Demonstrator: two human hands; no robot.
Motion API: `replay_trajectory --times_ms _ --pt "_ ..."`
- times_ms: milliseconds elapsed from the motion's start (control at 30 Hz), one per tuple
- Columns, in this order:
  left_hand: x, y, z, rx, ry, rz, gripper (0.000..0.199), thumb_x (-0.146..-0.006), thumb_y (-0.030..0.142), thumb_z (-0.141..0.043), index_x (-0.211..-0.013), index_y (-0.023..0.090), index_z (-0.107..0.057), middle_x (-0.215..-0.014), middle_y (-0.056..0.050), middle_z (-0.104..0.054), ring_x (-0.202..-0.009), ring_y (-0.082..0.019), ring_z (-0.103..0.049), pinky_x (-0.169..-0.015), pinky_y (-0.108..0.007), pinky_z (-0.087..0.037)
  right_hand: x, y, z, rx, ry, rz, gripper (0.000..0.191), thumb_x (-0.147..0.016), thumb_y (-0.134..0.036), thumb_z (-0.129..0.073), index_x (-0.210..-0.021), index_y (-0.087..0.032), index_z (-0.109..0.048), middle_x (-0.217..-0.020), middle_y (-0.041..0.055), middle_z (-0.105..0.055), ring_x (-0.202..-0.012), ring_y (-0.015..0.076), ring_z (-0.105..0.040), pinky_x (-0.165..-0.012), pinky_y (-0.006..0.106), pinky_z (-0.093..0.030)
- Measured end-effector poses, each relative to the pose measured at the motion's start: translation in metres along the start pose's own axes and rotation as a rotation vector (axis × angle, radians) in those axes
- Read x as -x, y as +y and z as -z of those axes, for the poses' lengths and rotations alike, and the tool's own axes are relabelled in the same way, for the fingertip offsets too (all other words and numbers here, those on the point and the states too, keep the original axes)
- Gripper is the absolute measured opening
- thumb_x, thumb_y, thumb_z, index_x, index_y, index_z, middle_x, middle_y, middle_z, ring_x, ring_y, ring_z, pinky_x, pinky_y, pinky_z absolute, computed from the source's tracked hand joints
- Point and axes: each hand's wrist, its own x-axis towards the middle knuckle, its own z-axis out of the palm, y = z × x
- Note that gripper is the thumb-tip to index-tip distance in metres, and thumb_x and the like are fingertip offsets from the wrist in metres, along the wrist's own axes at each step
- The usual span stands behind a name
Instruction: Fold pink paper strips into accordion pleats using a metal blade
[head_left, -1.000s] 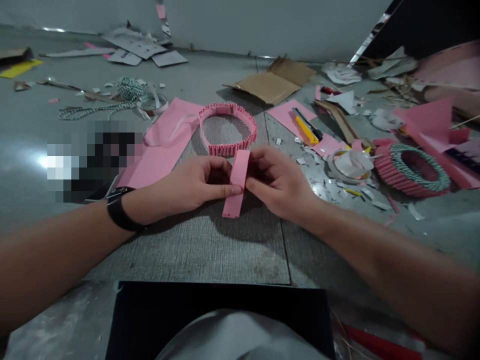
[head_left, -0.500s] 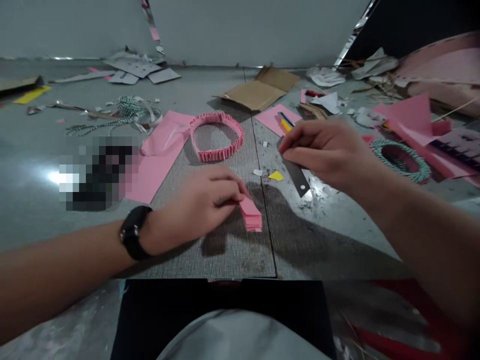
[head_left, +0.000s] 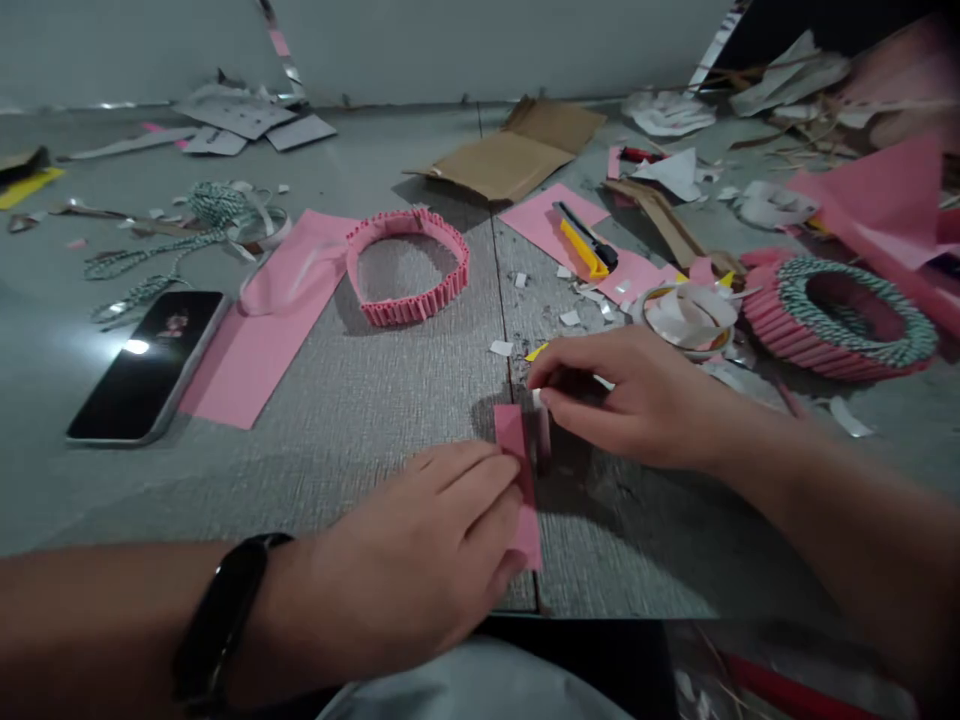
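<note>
My left hand (head_left: 450, 540), wearing a black band at the wrist, is closed over a folded pink paper strip (head_left: 508, 420) by the table's front edge. The strip's far end shows beyond the knuckles and its near end below the fingers. Just right of the strip, my right hand (head_left: 637, 400) pinches a short metal ruler (head_left: 543, 445) between thumb and fingers. The ruler is seen nearly edge-on, close beside the paper, and is blurred; I cannot tell whether they touch. A pleated pink paper ring (head_left: 409, 305) stands farther back on the table.
A phone (head_left: 142, 370) lies left beside a pink sheet (head_left: 255, 350). Behind my right hand are a yellow cutter (head_left: 581, 248), a tape roll (head_left: 690, 315) and a pink basket-like ring with green-white cord (head_left: 832, 320). Cardboard (head_left: 502, 170) and paper scraps lie farther back.
My right hand has brought the ruler left and nearer, beside the pink paper. My left hand has moved nearer and now lies over the strip. The view has shifted, showing the cutter and tape roll.
</note>
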Motion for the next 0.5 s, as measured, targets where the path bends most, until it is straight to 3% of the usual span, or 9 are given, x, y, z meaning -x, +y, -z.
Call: replay_trajectory --times_ms 133,267,400,500 --pt "0.002 0.0 -0.003 0.092 -0.026 0.048 0.031 -0.11 0.029 -0.056 -0.12 0.009 -0.078 -0.139 -0.022 -0.076 -0.14 -0.036 -0.067 -0.118 -0.049 -0.062 0.004 -0.002 0.001 0.07 -0.024 0.055 0.009 -0.091 -0.018 -0.069 -0.087 -0.022 -0.076 -0.071 -0.0007 -0.074 -0.058 0.0135 -0.061 -0.059 0.029 -0.045" --pt "0.004 -0.004 -0.002 0.139 -0.064 0.151 0.025 -0.112 0.034 -0.061 -0.122 0.018 -0.077 -0.155 -0.017 -0.07 -0.146 -0.033 -0.066 -0.115 -0.051 -0.064 0.004 -0.007 0.003 0.032 -0.093 -0.046 0.013 -0.093 -0.017 -0.065 -0.089 -0.02 -0.078 -0.078 0.0006 -0.078 -0.063 0.0133 -0.065 -0.062 0.028 -0.048" --pt "0.007 -0.011 -0.003 0.151 -0.087 0.153 0.018 -0.109 0.034 -0.067 -0.117 0.023 -0.079 -0.148 -0.009 -0.074 -0.138 -0.027 -0.07 -0.118 -0.043 -0.062 0.005 -0.012 0.005 -0.008 -0.118 -0.155 0.014 -0.092 -0.016 -0.068 -0.085 -0.021 -0.079 -0.073 -0.0016 -0.076 -0.058 0.0118 -0.062 -0.056 0.028 -0.046" --pt "0.013 -0.016 -0.005 0.2 -0.027 0.131 0.024 -0.115 0.033 -0.055 -0.121 0.025 -0.077 -0.149 -0.005 -0.073 -0.141 -0.021 -0.067 -0.123 -0.036 -0.057 0.006 -0.014 0.006 -0.007 -0.093 -0.189 0.02 -0.096 -0.022 -0.067 -0.078 -0.024 -0.076 -0.074 -0.0004 -0.077 -0.056 0.0128 -0.063 -0.05 0.029 -0.044"
